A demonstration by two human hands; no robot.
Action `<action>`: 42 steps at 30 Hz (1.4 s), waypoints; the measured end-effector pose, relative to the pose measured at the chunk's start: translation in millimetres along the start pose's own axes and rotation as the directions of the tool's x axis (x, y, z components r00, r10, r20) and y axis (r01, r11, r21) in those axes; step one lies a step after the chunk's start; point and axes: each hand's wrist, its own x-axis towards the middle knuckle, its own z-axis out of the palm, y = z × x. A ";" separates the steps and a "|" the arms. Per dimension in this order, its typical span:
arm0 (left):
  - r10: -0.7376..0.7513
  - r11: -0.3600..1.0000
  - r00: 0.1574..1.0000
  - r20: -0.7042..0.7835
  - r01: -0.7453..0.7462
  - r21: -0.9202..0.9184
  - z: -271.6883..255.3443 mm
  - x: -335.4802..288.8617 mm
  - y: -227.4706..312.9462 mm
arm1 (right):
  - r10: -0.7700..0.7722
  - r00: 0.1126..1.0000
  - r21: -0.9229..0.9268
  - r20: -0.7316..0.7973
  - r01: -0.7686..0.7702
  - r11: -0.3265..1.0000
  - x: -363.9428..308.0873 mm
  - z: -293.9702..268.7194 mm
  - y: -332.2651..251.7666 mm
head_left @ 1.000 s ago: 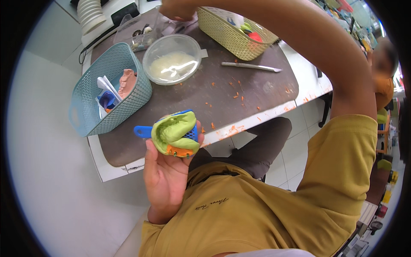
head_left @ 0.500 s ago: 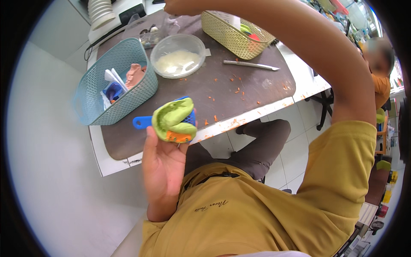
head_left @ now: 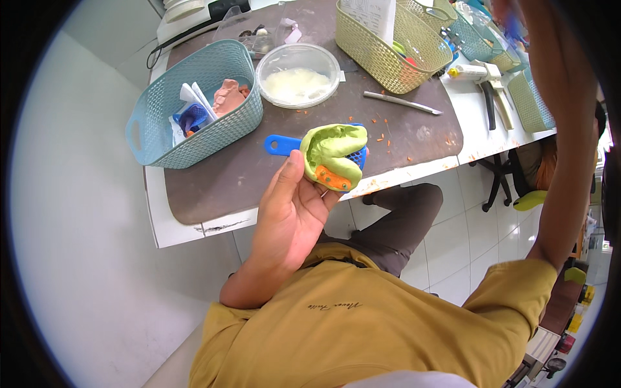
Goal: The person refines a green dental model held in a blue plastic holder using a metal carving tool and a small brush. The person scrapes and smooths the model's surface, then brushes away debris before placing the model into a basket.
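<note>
My left hand (head_left: 291, 207) is closed around a dental impression tray (head_left: 334, 157), which I hold up over the front edge of the table. The tray is blue with a perforated side, and its handle points left. Light green impression material fills it in an arch, with an orange patch carrying small green dots on the near side. At the upper right my right arm (head_left: 563, 129) reaches far out. The right hand (head_left: 508, 11) is smeared and partly cut off at the top edge, near something blue; its fingers cannot be made out.
A light blue basket (head_left: 213, 139) holds pink casts and another blue tray. Beside it stands a clear round tub (head_left: 298, 75) with whitish contents. A knife (head_left: 402, 103) lies among orange scraps. Yellowish basket (head_left: 381, 61) and dispensing gun (head_left: 488, 84) stand at the back right; farther right is a chair.
My right arm has swung from across the top of the view to the far right. My left hand, with the impression tray, appears farther right and higher as the view shifts.
</note>
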 end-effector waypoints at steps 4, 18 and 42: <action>0.010 0.999 1.000 0.024 -0.010 0.031 -2.8 6.5 -3.0 | 0.033 0.964 -0.053 0.264 -0.019 0.998 -75.0 -0.6 -27.0; 0.108 0.985 0.994 0.026 -0.111 0.130 6.2 10.5 -9.9 | 0.170 0.802 0.292 0.573 -0.393 0.872 -145.4 40.4 -50.7; 0.145 0.964 0.989 -0.034 -0.133 0.232 10.2 8.2 -11.3 | 0.136 0.851 0.246 0.507 -0.294 0.924 -158.5 34.8 -44.8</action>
